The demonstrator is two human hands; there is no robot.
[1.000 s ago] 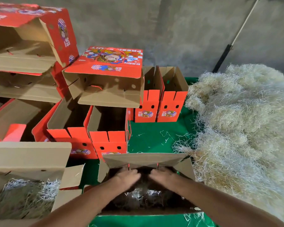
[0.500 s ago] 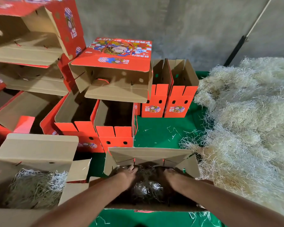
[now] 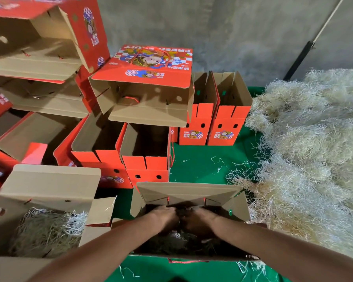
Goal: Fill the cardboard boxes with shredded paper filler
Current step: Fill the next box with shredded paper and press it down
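Filler (image 3: 183, 241) dim under both hands, fingers blurred

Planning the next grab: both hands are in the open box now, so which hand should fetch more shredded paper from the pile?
Right, probably. The shredded paper pile lies on the right, beside the open box, nearest the right hand. The left hand would have to cross over; on its side sits the filled box.

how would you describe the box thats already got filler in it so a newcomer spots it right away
Start at the big pale heap of shredded paper filler on the right, then cross the green cloth-covered table to the near left corner. There sits an open brown cardboard box, the only hands-free one with shreds showing inside.
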